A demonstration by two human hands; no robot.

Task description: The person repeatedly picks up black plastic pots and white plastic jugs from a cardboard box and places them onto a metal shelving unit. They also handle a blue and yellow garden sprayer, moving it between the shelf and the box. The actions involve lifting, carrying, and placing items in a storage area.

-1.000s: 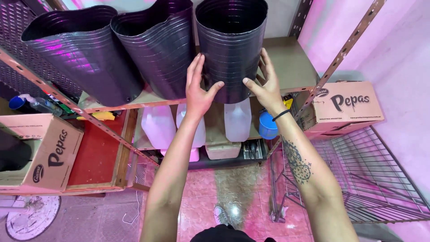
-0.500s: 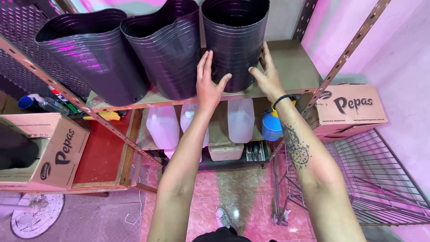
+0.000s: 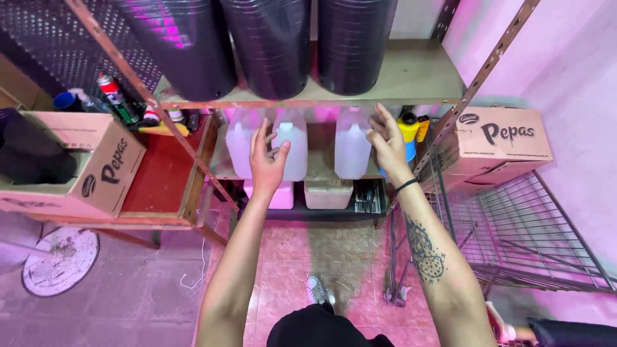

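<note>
While both hands hang empty with fingers spread, the white jugs (image 3: 292, 151) stand on the lower shelf (image 3: 321, 177) just behind them. Left hand (image 3: 267, 160) fronts the middle jug; right hand (image 3: 387, 142) is beside the right jug (image 3: 352, 144). Black pots (image 3: 353, 42) sit above.

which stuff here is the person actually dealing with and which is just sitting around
In hand:
left hand, open, in front of the translucent jugs
right hand, open, in front of the right-hand jug

Lying about:
black pot stacks
cardboard boxes
spray cans
wire rack
</note>
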